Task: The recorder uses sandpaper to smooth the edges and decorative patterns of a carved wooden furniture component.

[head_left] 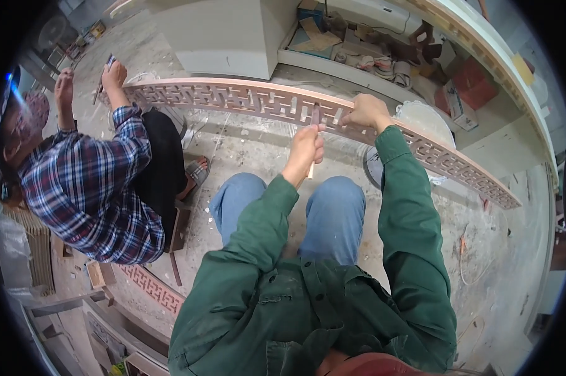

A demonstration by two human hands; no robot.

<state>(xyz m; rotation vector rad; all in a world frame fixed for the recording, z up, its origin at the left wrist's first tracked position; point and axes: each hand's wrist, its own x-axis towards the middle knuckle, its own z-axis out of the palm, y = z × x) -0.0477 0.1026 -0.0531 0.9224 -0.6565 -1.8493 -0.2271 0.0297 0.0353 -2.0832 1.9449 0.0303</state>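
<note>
A long, narrow wooden fretwork panel [267,106], cut through with a geometric lattice, stretches across in front of my knees. My left hand [304,150] is closed round a slim stick-like tool [311,170]; its pale end sticks out below the fist. The tool's upper part reaches to an opening in the lattice, and its exact kind is unclear. Over the panel's far edge, right of the tool, my right hand [367,113] grips the wood with curled fingers.
At left, a co-worker [88,182] in a plaid shirt sits at the panel's other end, hands raised. White buckets [424,122] stand beneath the panel. A cluttered shelf [358,53] lies beyond. Another fretwork piece [148,285] and wooden frames [101,319] are at lower left.
</note>
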